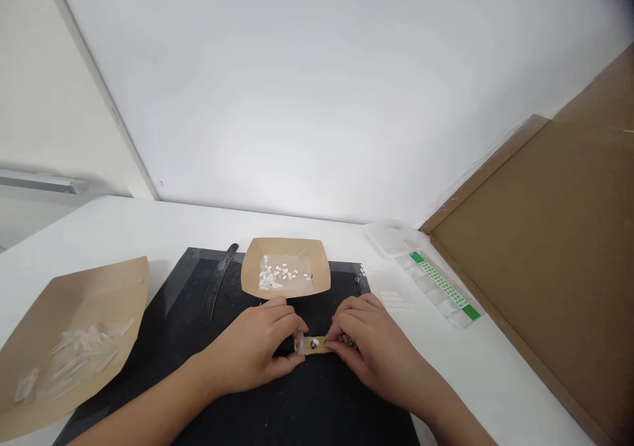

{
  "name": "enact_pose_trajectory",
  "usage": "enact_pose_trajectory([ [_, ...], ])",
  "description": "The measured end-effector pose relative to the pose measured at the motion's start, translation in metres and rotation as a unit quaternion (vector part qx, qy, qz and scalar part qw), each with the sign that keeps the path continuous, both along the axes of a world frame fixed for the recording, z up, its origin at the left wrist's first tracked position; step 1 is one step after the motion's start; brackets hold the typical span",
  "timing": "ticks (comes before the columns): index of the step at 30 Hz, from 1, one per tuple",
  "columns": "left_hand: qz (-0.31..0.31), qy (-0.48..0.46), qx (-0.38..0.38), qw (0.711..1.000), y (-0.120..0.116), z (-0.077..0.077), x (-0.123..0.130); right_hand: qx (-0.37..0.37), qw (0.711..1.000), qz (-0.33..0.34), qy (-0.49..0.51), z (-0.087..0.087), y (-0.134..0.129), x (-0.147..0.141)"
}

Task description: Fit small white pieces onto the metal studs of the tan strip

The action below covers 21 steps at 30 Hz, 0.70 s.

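Observation:
A narrow tan strip (321, 349) lies on the black mat between my two hands. On its bare middle sit a round, shiny metal piece (314, 345) and a small white bit. My left hand (265, 340) pinches the strip's left end, where a clear piece (300, 343) lies across it under the fingers. The fingertips of my right hand (364, 340) are closed on the strip's right part. More shiny bits show beneath those fingers, but whether they hold anything else is hidden.
A paper tray (252, 267) with small white pieces stands beyond my hands. Left are a dark flat tool (220, 284) and a larger tray (109, 281) of clear plastic pieces. Right lie a sheet of white dots (396, 302), a green-labelled clear pack (443, 291) and a cardboard panel (549, 234).

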<state>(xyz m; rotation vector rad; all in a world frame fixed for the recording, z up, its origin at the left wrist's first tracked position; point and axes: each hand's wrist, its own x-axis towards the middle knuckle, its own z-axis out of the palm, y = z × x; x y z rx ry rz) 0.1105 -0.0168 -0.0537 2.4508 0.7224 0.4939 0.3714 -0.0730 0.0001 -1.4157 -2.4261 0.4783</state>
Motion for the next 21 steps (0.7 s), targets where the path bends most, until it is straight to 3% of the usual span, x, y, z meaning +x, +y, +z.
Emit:
enact_pose_trajectory([
  [7,-0.001,-0.003,0.003,1.000,0.001,0.001,0.001,-0.011,1.000,-0.005,-0.005,0.002,0.000,-0.004],
  [21,-0.004,-0.014,0.041,0.999,0.001,-0.002,0.001,-0.022,0.999,-0.029,0.020,-0.015,0.004,-0.002],
])
